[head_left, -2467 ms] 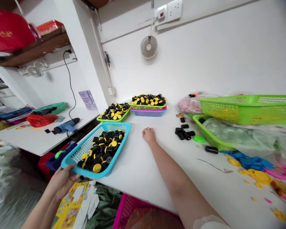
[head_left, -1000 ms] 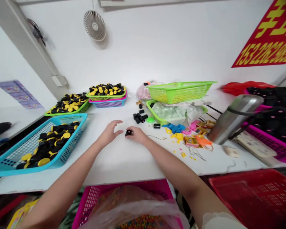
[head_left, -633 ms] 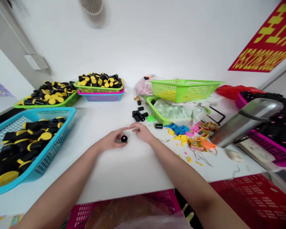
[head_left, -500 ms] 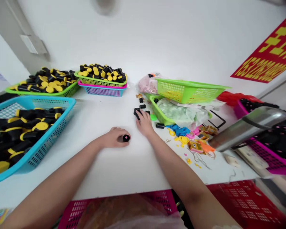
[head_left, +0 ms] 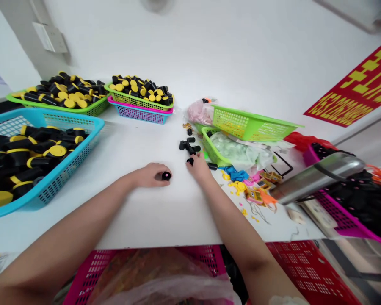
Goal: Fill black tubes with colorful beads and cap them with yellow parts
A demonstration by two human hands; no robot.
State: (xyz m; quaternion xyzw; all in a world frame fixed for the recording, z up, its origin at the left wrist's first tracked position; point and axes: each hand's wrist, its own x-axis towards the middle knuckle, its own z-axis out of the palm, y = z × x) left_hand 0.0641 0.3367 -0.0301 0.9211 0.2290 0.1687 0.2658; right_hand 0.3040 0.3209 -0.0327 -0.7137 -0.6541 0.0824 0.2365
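My left hand (head_left: pixel 150 174) rests on the white table (head_left: pixel 136 203) with its fingers closed on a small black cylinder (head_left: pixel 166 176) that shows a pink dot on its end. My right hand (head_left: pixel 199 168) lies a little to the right, fingers pinched on another black cylinder (head_left: pixel 189 161). Just beyond it lies a small cluster of loose black cylinders (head_left: pixel 187 146).
A blue basket (head_left: pixel 55 169) of black-and-yellow capped parts sits at left; two more such baskets (head_left: pixel 139 103) stand at the back. Green baskets (head_left: pixel 250 125) with a plastic bag, small coloured toys (head_left: pixel 250 188), a steel flask (head_left: pixel 314 180) and a magenta basket (head_left: pixel 343 212) crowd the right.
The left hand let go of the blue basket and took the black cylinder from the right hand. The right hand reached to the loose cluster and came back with another piece.
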